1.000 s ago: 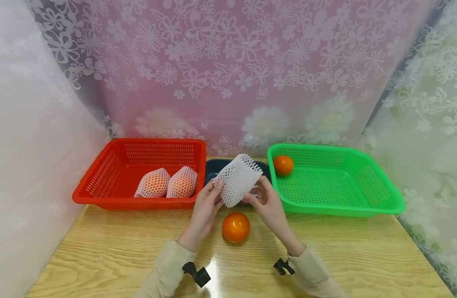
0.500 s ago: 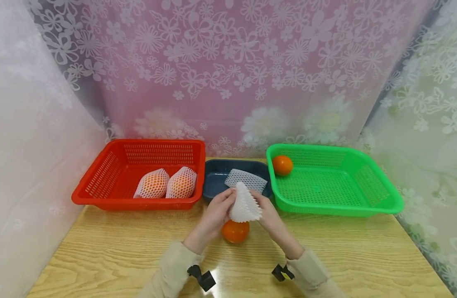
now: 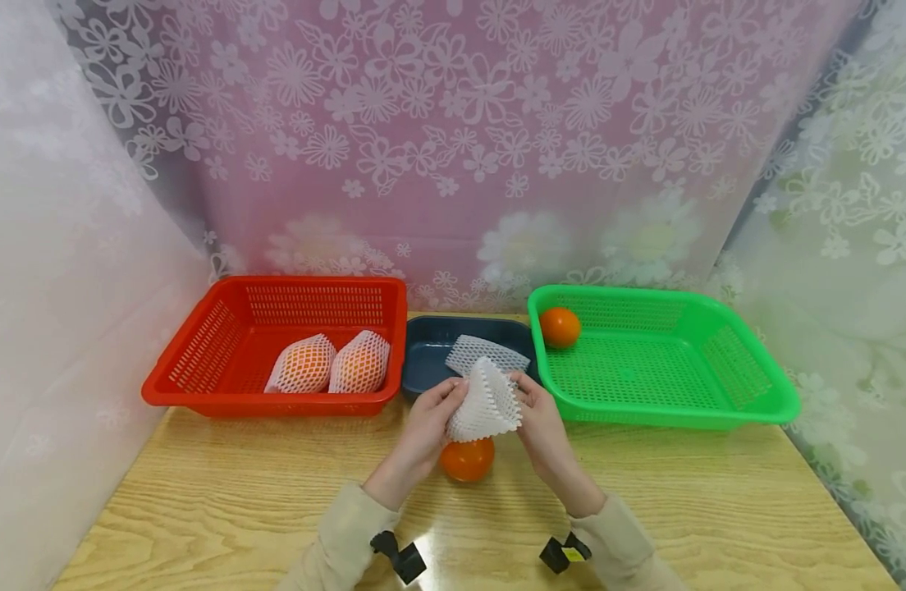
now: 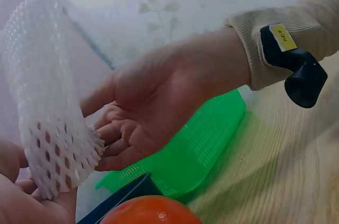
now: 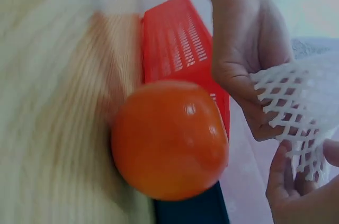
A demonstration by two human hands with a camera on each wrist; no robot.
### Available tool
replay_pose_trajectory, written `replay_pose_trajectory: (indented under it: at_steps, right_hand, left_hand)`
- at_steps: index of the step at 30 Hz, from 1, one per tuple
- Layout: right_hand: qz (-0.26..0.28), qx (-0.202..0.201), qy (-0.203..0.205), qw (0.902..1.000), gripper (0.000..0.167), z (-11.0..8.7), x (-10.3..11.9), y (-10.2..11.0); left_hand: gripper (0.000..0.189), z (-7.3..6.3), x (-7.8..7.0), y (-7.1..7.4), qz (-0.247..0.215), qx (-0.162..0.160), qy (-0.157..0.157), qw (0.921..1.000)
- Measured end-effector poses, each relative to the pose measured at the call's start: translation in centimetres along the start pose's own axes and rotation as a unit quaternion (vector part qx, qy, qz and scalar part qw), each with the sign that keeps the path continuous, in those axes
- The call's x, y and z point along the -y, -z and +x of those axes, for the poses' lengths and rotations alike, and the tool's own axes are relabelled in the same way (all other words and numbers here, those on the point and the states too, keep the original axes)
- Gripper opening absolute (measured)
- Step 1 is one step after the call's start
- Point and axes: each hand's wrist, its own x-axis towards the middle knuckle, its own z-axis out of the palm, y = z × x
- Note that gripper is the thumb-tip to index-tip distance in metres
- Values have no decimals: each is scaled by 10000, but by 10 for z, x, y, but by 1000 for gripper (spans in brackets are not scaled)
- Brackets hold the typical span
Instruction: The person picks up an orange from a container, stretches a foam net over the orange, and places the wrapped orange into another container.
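Sleeve: up in the air goes the white tubular foam-mesh sleeve [image 3: 482,410], held between both hands, over the far side of the loose fruit and apart from it.
Left grip: grasping! The left hand [image 3: 427,420] pinches the sleeve's left side, likely to steady it.
Right grip: grasping too; the right hand [image 3: 543,419] pinches its ragged edge from the opposite side, which seems meant to spread the mouth, and the mesh diamonds gape.
Loose fruit: the glossy round orange fruit [image 3: 468,464] sits bare on the pale wood-grain worktop [image 3: 239,492], between the forearms, presumably parked there for easy reach.
Left flank: a red slotted plastic basket [image 3: 276,400] with two mesh-wrapped orange fruits [image 3: 303,364] side by side.
Right flank: a green perforated plastic basket [image 3: 663,375], one bare orange fruit [image 3: 561,327] in its far left corner.
Middle: a dark blue oblong plastic tray [image 3: 426,361] between the baskets, another white mesh sleeve [image 3: 486,353] lying flat inside.
In the way: the raised sleeve hides the loose fruit's top; sleeve and hands mask the tray's near edge.
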Motion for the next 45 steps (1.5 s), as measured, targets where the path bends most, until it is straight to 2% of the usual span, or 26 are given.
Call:
replay_pose_trajectory:
  at_steps: [3,6,11,16,19,30,37,45]
  right_hand:
    - [559,61,-207,9982,14,-1,-3,3]
    - [729,23,-447,9963,22,-3,-7,6]
    - [449,52,-745,9962,28,-6,-16,12]
    - [249,332,-955,9946,11,-8,-28,16]
    - [137,527,-1116,9923,10,-9,-35,18]
    - [-585,600,-987,9916,11,-11,-47,23]
    - [-628,841,-1050,9889,16,-14,-48,24]
    - [-709,967,-1176,9858,26,-15,-50,23]
  left_hand:
    - [34,0,0,2,-147,-135,98,9998]
    - [37,-1,1,4,-260,-206,191,9993]
    - [44,-2,6,11,-288,-454,339,9980]
    - [38,-7,16,21,-85,-673,466,9966]
    - [33,-10,21,26,50,-685,539,9962]
    - [38,-15,35,34,591,-981,926,9891]
    - [30,-16,41,33,688,-1160,795,9877]
    - [29,-16,49,28,1199,-1294,421,9834]
